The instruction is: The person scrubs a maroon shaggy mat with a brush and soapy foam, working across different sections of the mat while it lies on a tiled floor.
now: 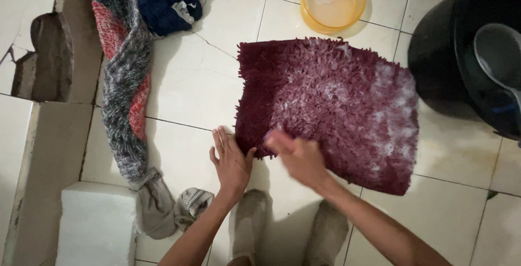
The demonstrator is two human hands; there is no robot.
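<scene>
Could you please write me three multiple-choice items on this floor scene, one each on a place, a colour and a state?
1. Where is the yellow basin? A) beyond the rug's far edge B) on the rug C) beside the feet
2. What colour is the shaggy rug? A) green B) maroon C) white
3. How is the left hand? A) fisted B) holding cloth C) flat on the tiled floor

A: it stands on tiles past the rug. B: deep red pile with white suds. C: fingers spread at the rug's corner.

Both forearms are bare, with no sleeves, and neither the left hand (232,160) nor the right hand (301,157) wears a glove or ring.
</scene>
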